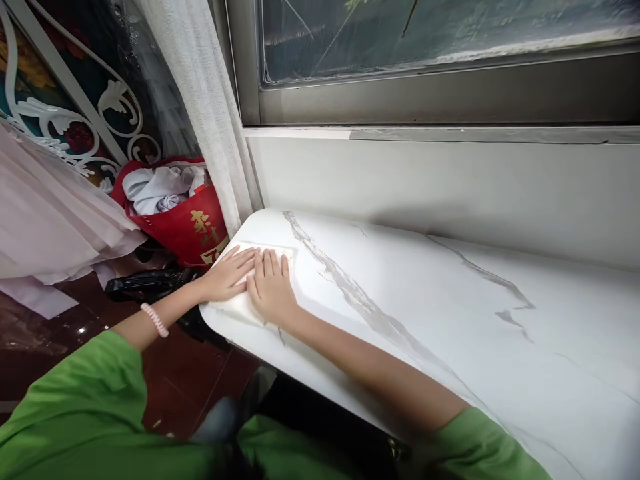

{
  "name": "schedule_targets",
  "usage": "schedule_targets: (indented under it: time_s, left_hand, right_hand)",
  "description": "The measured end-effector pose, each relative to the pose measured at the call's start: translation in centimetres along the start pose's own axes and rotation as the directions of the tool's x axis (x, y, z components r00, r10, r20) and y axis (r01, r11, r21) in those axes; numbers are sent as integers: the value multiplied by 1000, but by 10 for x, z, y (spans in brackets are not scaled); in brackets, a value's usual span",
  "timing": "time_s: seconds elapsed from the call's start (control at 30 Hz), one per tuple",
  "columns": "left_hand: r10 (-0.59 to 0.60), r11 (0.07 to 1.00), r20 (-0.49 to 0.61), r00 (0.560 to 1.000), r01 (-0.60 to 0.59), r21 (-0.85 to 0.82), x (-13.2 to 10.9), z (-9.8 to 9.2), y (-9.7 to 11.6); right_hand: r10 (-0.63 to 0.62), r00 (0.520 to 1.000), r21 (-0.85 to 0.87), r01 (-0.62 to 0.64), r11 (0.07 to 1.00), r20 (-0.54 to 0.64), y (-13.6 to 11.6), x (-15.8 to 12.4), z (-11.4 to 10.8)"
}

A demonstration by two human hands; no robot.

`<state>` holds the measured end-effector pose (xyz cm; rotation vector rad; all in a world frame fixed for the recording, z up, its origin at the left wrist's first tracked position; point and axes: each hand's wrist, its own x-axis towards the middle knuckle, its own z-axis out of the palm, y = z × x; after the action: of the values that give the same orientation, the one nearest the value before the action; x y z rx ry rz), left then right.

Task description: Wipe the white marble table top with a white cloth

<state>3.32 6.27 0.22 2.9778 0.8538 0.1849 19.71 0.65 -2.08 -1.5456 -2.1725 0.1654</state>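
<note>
A pale, off-white cloth [280,257] lies flat near the left end of a white marble-patterned tabletop [425,287]. My left hand [227,275] rests on the cloth's left part with its fingers stretched out. Beside it, my right hand [273,287] presses flat on the same cloth, fingers extended and pointing toward the wall. The fingertips of both hands meet or nearly meet. Part of the cloth is hidden beneath the palms. Neither hand is wrapped around anything.
A red bag [185,227] with white fabric stands left of the table. Near it hang a pale curtain [200,87] and a light pink garment [55,213]. A black item [145,285] sits by the table's left edge. A window frame [425,100] runs above the back wall.
</note>
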Motion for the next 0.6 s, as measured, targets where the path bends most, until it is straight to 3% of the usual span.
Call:
schedule_targets:
  time_s: [0.13, 0.23, 0.43, 0.6]
  left_hand:
    - [-55, 998, 11, 998, 55, -19, -46, -9, 38]
    - [-105, 994, 8, 994, 105, -32, -62, -12, 53]
    - [-175, 984, 41, 984, 176, -32, -60, -13, 55]
    - [-205, 978, 37, 978, 206, -24, -51, -13, 45]
  right_hand:
    - [-79, 994, 112, 70, 991, 75, -28, -38, -10]
    - [-114, 986, 175, 91, 980, 124, -36, -49, -16]
    - [-121, 972, 247, 69, 967, 202, -32, -40, -24]
    - [-111, 976, 242, 63, 968, 189, -26, -26, -22]
